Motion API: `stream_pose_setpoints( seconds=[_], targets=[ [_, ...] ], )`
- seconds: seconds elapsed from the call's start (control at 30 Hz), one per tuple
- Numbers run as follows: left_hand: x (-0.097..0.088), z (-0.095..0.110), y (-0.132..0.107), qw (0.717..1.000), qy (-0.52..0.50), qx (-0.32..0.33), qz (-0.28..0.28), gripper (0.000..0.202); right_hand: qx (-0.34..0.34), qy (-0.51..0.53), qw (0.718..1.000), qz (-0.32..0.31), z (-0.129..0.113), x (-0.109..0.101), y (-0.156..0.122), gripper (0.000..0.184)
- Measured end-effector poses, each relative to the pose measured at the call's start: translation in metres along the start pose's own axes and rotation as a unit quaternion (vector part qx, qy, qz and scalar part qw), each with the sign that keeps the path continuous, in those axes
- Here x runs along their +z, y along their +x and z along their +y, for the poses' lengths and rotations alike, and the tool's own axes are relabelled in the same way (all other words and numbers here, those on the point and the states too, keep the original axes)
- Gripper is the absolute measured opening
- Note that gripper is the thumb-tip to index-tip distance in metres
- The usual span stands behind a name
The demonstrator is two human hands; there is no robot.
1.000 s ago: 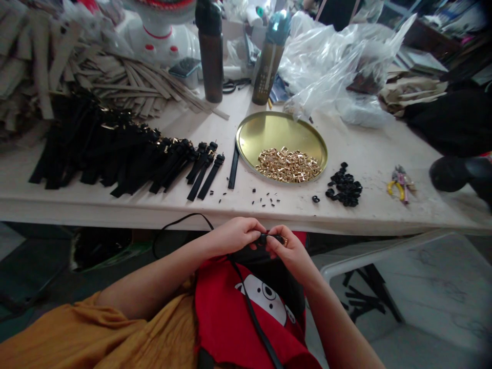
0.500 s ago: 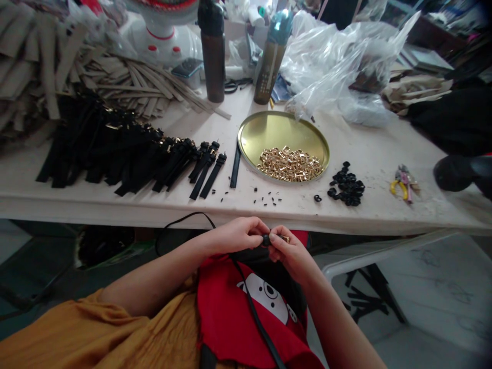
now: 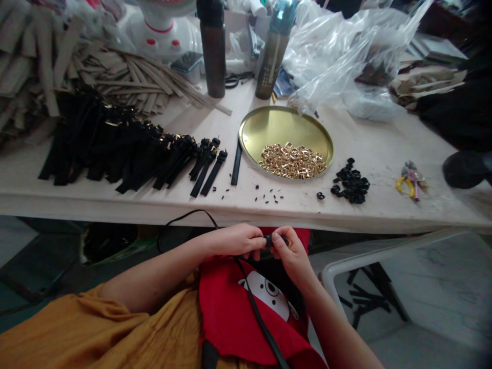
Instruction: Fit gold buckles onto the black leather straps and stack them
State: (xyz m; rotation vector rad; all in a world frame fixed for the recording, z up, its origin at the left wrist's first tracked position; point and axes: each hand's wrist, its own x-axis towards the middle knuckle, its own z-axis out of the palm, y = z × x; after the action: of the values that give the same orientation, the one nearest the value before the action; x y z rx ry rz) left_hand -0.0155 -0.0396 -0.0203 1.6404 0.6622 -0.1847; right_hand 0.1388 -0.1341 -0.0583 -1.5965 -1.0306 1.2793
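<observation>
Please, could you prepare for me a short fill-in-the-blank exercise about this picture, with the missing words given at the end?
Of the left hand and the right hand, ____ touch the small black piece.
The cloth with the white animal print is ____.
The metal buckles in the round tray are ____ in colour.
For the person, the heap of black loops lies to the ____ of the tray.

Missing words: both; red; gold; right.

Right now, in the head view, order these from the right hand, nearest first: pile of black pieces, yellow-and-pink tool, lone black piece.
From the right hand:
1. Lone black piece: ahead, slightly right.
2. Pile of black pieces: just right of that piece.
3. Yellow-and-pink tool: farthest right.
</observation>
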Motion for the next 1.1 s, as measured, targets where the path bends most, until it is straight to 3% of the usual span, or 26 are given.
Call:
stream_pose_setpoints(
  seconds=[0.1,0.3,0.4,0.5,0.87,1.1],
  targets=[
    [-0.003,0.0,-0.002,1.0,-0.018,0.001,-0.022,0.023,-0.034,-0.055,0.997,0.03,-0.001,0.004,-0.001,0.017],
    [0.007,-0.003,0.005,0.999,0.03,-0.007,0.044,0.026,-0.073,-0.134,0.984,0.088,-0.002,0.004,-0.005,0.017],
    [0.007,-0.003,0.006,0.997,0.06,-0.009,0.053,0.025,-0.048,-0.106,0.991,0.067,0.001,0.003,-0.005,0.02],
    [0.002,0.0,0.001,0.999,0.034,-0.004,0.015,0.025,-0.03,-0.07,0.997,0.031,-0.001,0.001,-0.004,0.022],
    [0.007,0.005,-0.001,0.999,0.047,0.0,-0.002,0.031,-0.049,-0.101,0.991,-0.069,-0.01,-0.007,-0.002,0.023],
    [-0.001,-0.001,-0.003,0.996,-0.065,-0.023,-0.054,0.024,0.019,0.016,1.0,-0.018,-0.001,-0.002,-0.002,0.029]
  ],
)
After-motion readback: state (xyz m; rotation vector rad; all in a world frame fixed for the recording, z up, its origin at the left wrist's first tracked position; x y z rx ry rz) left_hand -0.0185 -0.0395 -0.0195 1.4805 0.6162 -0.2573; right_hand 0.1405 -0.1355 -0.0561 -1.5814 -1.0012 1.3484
